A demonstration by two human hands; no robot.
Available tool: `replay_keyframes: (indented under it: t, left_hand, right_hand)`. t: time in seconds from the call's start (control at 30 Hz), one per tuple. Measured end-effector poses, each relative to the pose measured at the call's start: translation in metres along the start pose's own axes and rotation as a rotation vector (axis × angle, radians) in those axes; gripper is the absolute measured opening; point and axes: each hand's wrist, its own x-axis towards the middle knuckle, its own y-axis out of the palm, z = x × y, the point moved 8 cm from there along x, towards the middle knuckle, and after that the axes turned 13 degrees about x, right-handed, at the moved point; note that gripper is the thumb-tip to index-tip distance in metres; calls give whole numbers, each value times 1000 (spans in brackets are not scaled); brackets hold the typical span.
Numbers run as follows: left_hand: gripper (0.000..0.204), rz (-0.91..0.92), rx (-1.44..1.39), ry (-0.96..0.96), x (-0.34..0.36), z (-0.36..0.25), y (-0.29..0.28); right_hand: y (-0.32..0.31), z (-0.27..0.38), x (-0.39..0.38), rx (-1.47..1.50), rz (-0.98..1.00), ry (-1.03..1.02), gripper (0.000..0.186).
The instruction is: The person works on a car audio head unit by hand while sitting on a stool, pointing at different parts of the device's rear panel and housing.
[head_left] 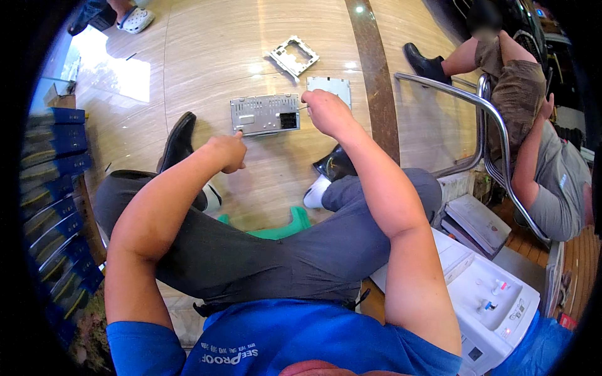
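A silver perforated metal unit (pixel 260 114) with a dark connector block lies on the floor before me. My left hand (pixel 229 150) reaches to its lower left corner, index finger extended to the edge, other fingers loosely curled. My right hand (pixel 327 113) is closed on a thin metal tool (pixel 303 108) at the unit's right end; its tip is too small to make out. A flat silver plate (pixel 335 88) lies behind that hand, partly covered by it. A white open frame (pixel 292 56) with a cut-out centre lies farther back.
A seated person (pixel 514 88) and a tubular metal chair frame (pixel 445 83) are at the right. A white water dispenser (pixel 489 313) stands by my right arm, blue stacked packages (pixel 63 163) at left. A green stool (pixel 276 232) shows under my legs. Another person's foot (pixel 135 19) is at top left.
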Motion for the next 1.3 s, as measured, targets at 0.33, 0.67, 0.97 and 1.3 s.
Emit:
replay_keyframes:
  t: [0.33, 0.67, 0.97, 1.3]
  left_hand:
    - [45, -27, 3, -14, -5, 1, 1]
    - [46, -43, -9, -12, -6, 0, -8]
    - [63, 62, 7, 14, 14, 1, 15]
    - [57, 85, 19, -70, 19, -1, 25]
  right_hand:
    - [4, 2, 0, -21, 8, 23, 19]
    - [5, 5, -1, -64, 18, 7, 13]
    - [18, 4, 5, -62, 50, -37, 25]
    - [9, 20, 2, -17, -13, 4, 15]
